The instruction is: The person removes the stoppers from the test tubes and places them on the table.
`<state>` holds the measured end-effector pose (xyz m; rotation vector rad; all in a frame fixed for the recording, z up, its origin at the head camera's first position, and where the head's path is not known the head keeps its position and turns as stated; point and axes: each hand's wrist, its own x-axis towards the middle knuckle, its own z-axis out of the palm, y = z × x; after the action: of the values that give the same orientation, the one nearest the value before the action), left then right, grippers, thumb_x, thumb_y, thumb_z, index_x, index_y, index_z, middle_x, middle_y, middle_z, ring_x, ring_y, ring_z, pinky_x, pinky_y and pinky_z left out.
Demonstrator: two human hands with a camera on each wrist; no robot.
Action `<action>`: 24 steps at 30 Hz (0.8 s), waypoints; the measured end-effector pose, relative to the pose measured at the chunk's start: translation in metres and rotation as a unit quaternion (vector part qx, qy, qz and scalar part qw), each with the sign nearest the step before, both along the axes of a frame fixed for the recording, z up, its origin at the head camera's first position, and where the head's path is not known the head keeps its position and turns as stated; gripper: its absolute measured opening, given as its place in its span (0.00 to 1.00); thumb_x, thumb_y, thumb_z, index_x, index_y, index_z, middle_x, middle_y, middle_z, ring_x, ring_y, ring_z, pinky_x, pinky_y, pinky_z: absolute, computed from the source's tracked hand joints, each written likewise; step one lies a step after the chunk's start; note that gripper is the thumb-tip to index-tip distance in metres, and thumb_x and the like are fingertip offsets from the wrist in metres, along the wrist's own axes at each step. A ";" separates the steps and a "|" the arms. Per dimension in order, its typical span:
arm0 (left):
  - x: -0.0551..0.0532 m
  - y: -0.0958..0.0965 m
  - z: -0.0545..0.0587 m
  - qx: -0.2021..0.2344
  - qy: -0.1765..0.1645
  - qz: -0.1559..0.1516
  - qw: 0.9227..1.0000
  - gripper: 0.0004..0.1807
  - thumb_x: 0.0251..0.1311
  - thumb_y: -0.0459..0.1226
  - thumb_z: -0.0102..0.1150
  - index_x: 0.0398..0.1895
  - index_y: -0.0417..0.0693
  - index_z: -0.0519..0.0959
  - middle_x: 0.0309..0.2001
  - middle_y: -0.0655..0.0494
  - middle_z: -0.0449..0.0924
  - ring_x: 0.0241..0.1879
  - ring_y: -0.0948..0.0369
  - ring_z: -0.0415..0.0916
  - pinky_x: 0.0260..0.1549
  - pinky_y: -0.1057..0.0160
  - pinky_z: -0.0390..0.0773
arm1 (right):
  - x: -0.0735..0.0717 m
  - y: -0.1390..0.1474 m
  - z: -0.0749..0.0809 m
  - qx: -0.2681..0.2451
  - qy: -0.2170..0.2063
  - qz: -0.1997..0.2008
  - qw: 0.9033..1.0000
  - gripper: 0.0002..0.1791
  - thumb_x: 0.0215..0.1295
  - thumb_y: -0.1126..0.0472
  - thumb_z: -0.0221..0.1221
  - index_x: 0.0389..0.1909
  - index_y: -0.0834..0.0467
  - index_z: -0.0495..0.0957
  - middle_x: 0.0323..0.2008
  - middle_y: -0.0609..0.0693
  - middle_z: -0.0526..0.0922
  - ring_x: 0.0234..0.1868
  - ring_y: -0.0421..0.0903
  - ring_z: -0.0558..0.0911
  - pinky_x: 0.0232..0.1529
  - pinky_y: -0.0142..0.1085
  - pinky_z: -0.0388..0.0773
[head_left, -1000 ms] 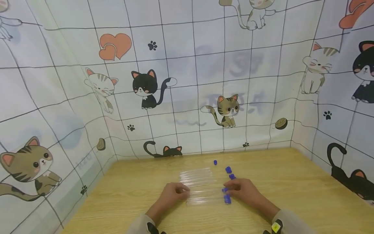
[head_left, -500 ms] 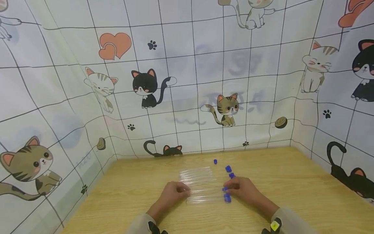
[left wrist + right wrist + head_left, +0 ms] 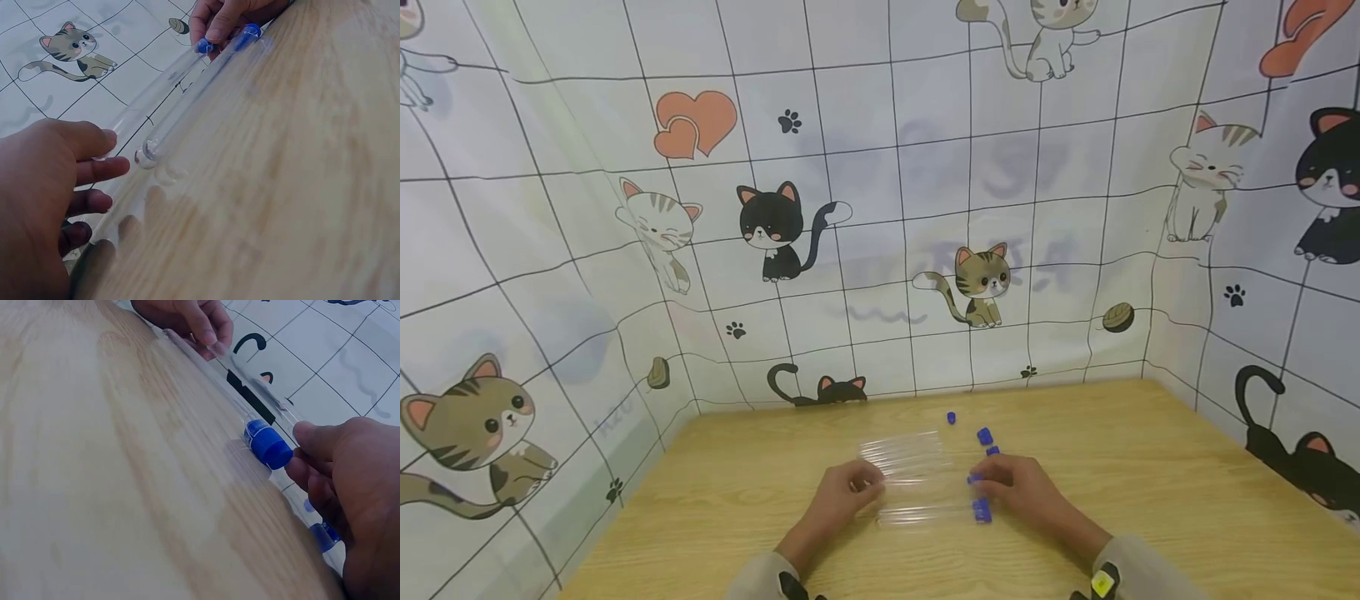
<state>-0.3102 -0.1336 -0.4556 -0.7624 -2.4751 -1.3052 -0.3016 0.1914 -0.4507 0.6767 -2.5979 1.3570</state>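
Observation:
A clear test tube [image 3: 921,482] spans the gap between my two hands. At its rounded end my left hand [image 3: 844,502] pinches it between thumb and forefinger, as the left wrist view shows the tube [image 3: 156,94] slanting away. My right hand [image 3: 1028,493] pinches the other end, where a blue cap [image 3: 204,45] sits; in the right wrist view the fingers largely hide that cap. Nearer the person, capped test tubes [image 3: 917,515] lie on the table with blue caps [image 3: 982,511] at their right ends. One such cap [image 3: 269,445] shows large below my right fingers.
Behind the held tube lie several clear tubes [image 3: 902,452] side by side. Loose blue caps [image 3: 985,436] sit beyond my right hand, and a single blue cap [image 3: 951,417] is farther back. A cat-printed cloth [image 3: 865,250] surrounds the wooden table [image 3: 722,483].
Both hands have shifted slightly away from the person with the tube and its cap, widening the gap between it and the nearer capped tubes.

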 end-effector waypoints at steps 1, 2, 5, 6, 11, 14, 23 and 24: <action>-0.001 0.000 0.000 0.004 0.007 0.001 1.000 0.05 0.60 0.39 0.64 0.37 0.50 0.82 0.29 0.64 0.79 0.26 0.67 0.72 0.26 0.67 0.73 | 0.000 -0.001 0.000 -0.006 0.001 0.002 1.000 0.11 0.60 0.51 0.64 0.41 0.50 0.81 0.37 0.39 0.83 0.41 0.39 0.81 0.43 0.32 0.76; -0.001 0.000 -0.001 0.009 0.012 0.001 1.000 0.05 0.59 0.39 0.64 0.37 0.50 0.82 0.29 0.63 0.79 0.26 0.67 0.72 0.25 0.67 0.73 | 0.001 -0.002 0.001 -0.013 0.001 0.003 1.000 0.11 0.60 0.51 0.64 0.41 0.51 0.81 0.37 0.40 0.83 0.40 0.39 0.82 0.42 0.32 0.76; -0.001 0.000 0.000 0.020 0.019 -0.001 1.000 0.07 0.58 0.39 0.65 0.38 0.49 0.83 0.28 0.63 0.79 0.24 0.66 0.72 0.23 0.67 0.73 | 0.002 -0.003 0.001 -0.025 0.009 -0.002 1.000 0.12 0.61 0.50 0.64 0.41 0.52 0.81 0.36 0.42 0.83 0.37 0.40 0.82 0.38 0.32 0.77; -0.001 0.000 0.000 0.021 0.017 -0.002 1.000 0.08 0.58 0.40 0.66 0.39 0.49 0.83 0.29 0.63 0.79 0.24 0.66 0.72 0.23 0.67 0.73 | 0.002 -0.004 0.001 -0.029 0.013 -0.003 0.999 0.12 0.61 0.51 0.63 0.42 0.52 0.81 0.35 0.42 0.83 0.36 0.40 0.82 0.37 0.32 0.77; -0.001 0.001 0.000 0.022 0.004 0.000 1.000 0.10 0.57 0.42 0.67 0.39 0.49 0.84 0.27 0.64 0.80 0.23 0.67 0.71 0.22 0.68 0.72 | 0.001 -0.004 0.000 -0.050 0.026 0.005 0.998 0.17 0.62 0.52 0.63 0.48 0.57 0.79 0.33 0.44 0.83 0.34 0.41 0.82 0.35 0.34 0.78; 0.000 0.001 0.001 0.029 -0.007 0.002 1.000 0.09 0.57 0.41 0.66 0.39 0.48 0.84 0.27 0.64 0.80 0.22 0.67 0.71 0.21 0.68 0.73 | 0.000 -0.004 0.000 -0.058 0.017 0.008 0.998 0.19 0.62 0.51 0.63 0.48 0.58 0.79 0.33 0.45 0.82 0.36 0.41 0.83 0.37 0.34 0.78; 0.003 0.002 0.004 0.041 -0.028 -0.002 0.999 0.10 0.58 0.42 0.65 0.39 0.47 0.84 0.30 0.64 0.82 0.25 0.65 0.75 0.25 0.67 0.74 | 0.002 -0.004 0.001 -0.065 0.012 0.004 0.998 0.12 0.60 0.51 0.64 0.41 0.53 0.80 0.37 0.44 0.83 0.39 0.41 0.83 0.39 0.33 0.77; 0.003 0.002 0.005 0.040 -0.028 -0.003 0.999 0.11 0.58 0.43 0.65 0.39 0.48 0.84 0.30 0.64 0.82 0.25 0.65 0.75 0.26 0.67 0.74 | 0.003 -0.004 0.001 -0.068 0.012 0.004 0.998 0.11 0.61 0.52 0.64 0.41 0.52 0.80 0.37 0.44 0.83 0.39 0.41 0.83 0.40 0.33 0.77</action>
<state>-0.3073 -0.1321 -0.4511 -0.7236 -2.4470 -1.4375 -0.2990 0.1874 -0.4492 0.6782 -2.4591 1.5013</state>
